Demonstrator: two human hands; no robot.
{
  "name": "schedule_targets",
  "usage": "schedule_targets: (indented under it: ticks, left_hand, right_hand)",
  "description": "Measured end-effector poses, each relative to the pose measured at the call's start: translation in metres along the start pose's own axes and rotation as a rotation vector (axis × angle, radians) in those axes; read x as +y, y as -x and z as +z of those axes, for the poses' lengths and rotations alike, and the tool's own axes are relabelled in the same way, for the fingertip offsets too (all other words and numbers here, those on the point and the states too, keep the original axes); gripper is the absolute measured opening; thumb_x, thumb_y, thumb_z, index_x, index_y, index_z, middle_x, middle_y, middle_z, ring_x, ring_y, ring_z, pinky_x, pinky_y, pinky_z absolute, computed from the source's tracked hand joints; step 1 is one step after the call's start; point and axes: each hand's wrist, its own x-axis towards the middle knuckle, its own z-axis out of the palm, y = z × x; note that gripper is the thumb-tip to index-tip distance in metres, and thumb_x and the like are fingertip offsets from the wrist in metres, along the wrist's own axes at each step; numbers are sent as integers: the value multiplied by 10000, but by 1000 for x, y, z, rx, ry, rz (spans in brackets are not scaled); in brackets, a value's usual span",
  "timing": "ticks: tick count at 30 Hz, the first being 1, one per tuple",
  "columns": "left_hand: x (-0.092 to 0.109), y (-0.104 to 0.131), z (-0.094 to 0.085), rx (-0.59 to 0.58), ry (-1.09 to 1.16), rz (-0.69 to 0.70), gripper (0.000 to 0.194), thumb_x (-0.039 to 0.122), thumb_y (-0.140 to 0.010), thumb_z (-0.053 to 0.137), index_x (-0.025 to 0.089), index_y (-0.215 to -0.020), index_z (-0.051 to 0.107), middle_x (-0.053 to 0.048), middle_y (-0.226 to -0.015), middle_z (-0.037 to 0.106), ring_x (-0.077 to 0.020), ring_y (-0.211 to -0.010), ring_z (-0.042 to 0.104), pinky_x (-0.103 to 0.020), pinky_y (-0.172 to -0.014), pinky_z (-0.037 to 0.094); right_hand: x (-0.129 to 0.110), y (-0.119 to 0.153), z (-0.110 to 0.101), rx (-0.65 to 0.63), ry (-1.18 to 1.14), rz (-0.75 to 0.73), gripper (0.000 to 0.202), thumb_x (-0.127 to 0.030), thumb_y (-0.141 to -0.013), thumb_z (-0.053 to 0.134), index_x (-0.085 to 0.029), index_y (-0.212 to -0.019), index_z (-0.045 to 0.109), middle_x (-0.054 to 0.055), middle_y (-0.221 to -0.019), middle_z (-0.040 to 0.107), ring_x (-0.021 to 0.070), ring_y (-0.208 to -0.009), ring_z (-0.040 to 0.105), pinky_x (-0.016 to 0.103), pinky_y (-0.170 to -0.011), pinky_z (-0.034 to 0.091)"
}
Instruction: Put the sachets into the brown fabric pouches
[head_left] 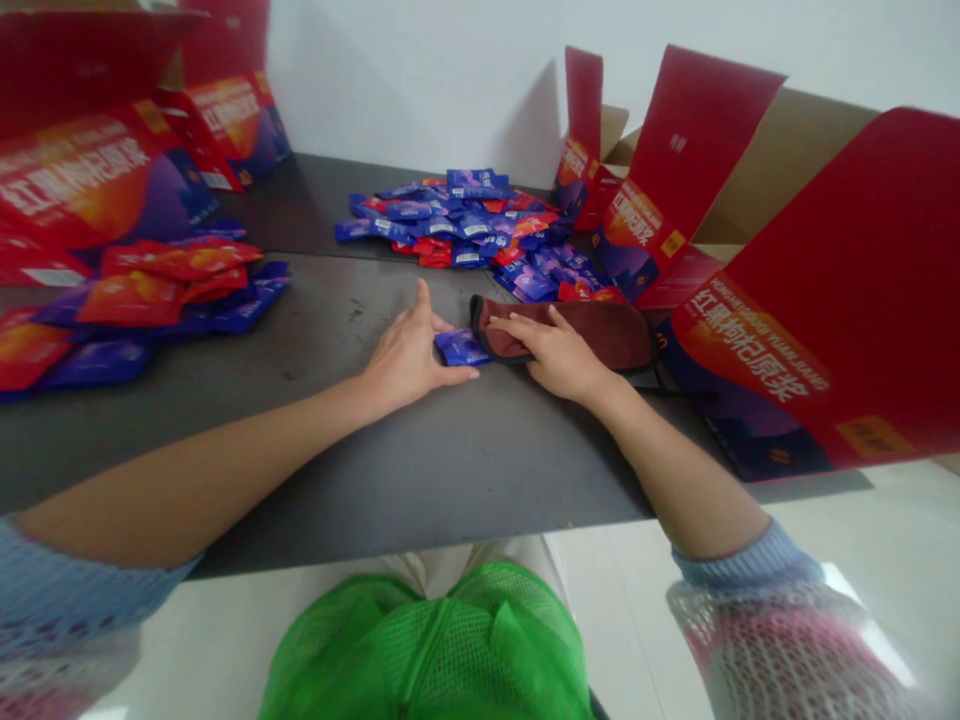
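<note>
A maroon cloth pouch with black edging [611,335] lies on the dark table, its open end facing left. My right hand [562,355] rests on that end, fingers over the cloth edge. A small blue sachet [461,348] sits partly at the pouch's mouth. My left hand [409,355] holds the sachet's left end between thumb and fingers. Behind the hands is a heap of blue and red sachets [472,225].
Large open red cartons stand at the right [810,330] and at the left [82,180]. Another sachet pile [150,300] lies at the left. A white wall [420,90] rises behind the table [450,470]. Green mesh fabric [427,650] is below the front edge.
</note>
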Motion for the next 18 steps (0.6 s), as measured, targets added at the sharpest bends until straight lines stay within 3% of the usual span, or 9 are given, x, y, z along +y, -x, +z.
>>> schedule_targets:
  ticks: [3,7,10,14,18]
  left_hand:
    - [0,1,0,3,-19,5,1450,433,-652,928,87,-1655,-60,-130,-1208,729,-302,-1134,645,-439,-1034,476]
    - [-2,1,2,22,-18,25,1466,449,-645,932,128,-1659,-78,-115,-1193,728,-306,-1142,654,-439,-1023,490]
    - [-6,-1,2,48,-48,11,1484,463,-604,942,109,-1663,-35,-161,-1273,688,-363,-1242,614,-458,-1044,483]
    - [-10,-3,2,17,-84,-32,1415,522,-649,888,89,-1664,3,-231,-1389,608,-403,-1271,598,-474,-1029,497]
    - [-14,-4,2,-1,-79,-21,1412,560,-656,868,84,-1662,-2,-253,-1418,586,-411,-1297,580,-495,-1045,491]
  right_hand:
    - [1,0,-8,158,53,87,650,-14,-816,491,-221,-1424,584,93,-1409,679,324,-1369,586,712,-1253,75]
    - [-9,1,-14,328,-47,38,567,-112,-895,470,-251,-1437,561,32,-1403,686,274,-1321,623,551,-1272,241]
    - [-21,0,-5,259,-126,-99,618,-93,-846,470,-247,-1438,557,19,-1488,622,232,-1431,523,471,-1253,306]
    - [-26,-6,18,20,-153,-349,674,-97,-807,546,-224,-1469,529,39,-1605,493,247,-1554,339,517,-1276,237]
    - [-22,-12,24,-12,-154,-354,697,-168,-826,625,-264,-1504,495,50,-1625,465,283,-1557,330,564,-1255,261]
